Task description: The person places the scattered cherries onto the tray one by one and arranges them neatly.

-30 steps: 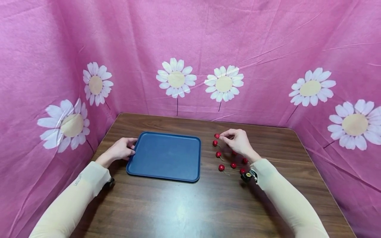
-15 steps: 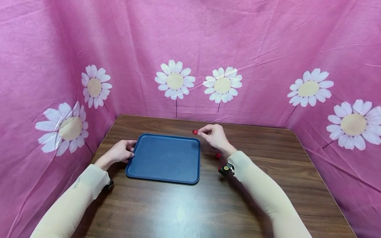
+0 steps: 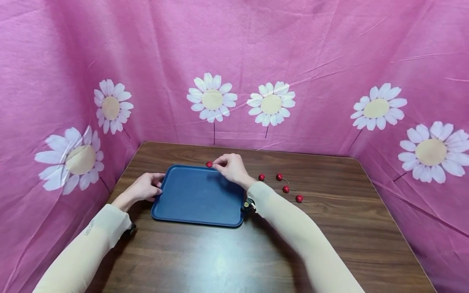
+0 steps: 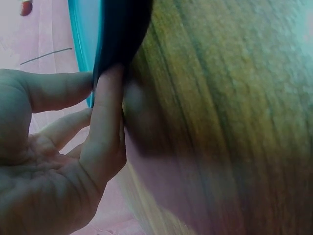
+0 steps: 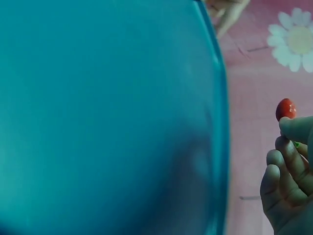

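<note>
A blue rectangular tray [image 3: 199, 197] lies on the brown wooden table. My left hand [image 3: 143, 188] grips its left rim; in the left wrist view the thumb [image 4: 61, 90] is on one side of the rim and a finger on the other. My right hand [image 3: 231, 167] pinches a red cherry [image 3: 209, 164] over the tray's far edge. In the right wrist view that cherry [image 5: 286, 109] sticks out from thumb and fingertips, and a bit of green shows between the fingers.
Several more red cherries with stems, such as this cherry [image 3: 286, 189], lie on the table [image 3: 329, 228] to the tray's right, near my right forearm. A pink cloth [image 3: 238, 49] with white daisies hangs behind and at both sides.
My right hand has carried the pinched cherry leftward, from the cherry group at the right to the tray's far edge. The left hand stays at the tray's left rim.
</note>
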Tool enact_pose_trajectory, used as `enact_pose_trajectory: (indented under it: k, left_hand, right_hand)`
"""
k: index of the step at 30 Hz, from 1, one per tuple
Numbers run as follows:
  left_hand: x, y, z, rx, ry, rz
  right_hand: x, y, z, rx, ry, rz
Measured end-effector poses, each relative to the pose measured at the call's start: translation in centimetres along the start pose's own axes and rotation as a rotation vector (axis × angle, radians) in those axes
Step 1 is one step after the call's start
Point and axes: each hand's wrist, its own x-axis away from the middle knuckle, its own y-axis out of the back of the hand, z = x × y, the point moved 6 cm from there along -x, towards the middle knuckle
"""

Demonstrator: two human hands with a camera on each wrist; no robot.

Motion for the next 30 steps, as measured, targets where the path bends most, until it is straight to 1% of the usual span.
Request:
enact_pose_trajectory:
  k: [2, 5, 8, 11, 16, 19, 25, 30]
  left_hand:
    - [0.1, 0.1, 0.0, 0.001, 0.005, -0.001]
    - [0.1, 0.1, -0.1, 0.006, 0.012, 0.002]
    - [0.0, 0.1, -0.1, 0.004, 0.018, 0.008]
    - [0.1, 0.0, -0.1, -0.004, 0.028, 0.01]
    - [0.2, -0.1, -0.2, -0.007, 0.044, 0.007]
    - [0.2, -0.2, -0.2, -0.005, 0.049, 0.01]
    - [0.1, -0.2, -0.2, -0.002, 0.046, 0.015]
    - [0.1, -0.1, -0.2, -0.011, 0.054, 0.012]
  right_hand:
    - [-0.3, -1.5, 0.6, 0.027, 0.014, 0.018]
    - [-0.6, -3.8, 1.3, 0.049, 0.009, 0.072]
    - [-0.8, -5.8, 1.8, 0.058, -0.022, 0.125]
    - [-0.9, -7.3, 2.3, 0.056, -0.045, 0.154]
    - [-1.2, -9.0, 3.4, 0.09, -0.047, 0.193]
    - [-1.4, -9.8, 3.7, 0.103, -0.065, 0.208]
    - [-1.9, -10.9, 3.7, 0.115, -0.134, 0.194]
    - [-2.1, -11.7, 3.6, 0.193, -0.168, 0.183]
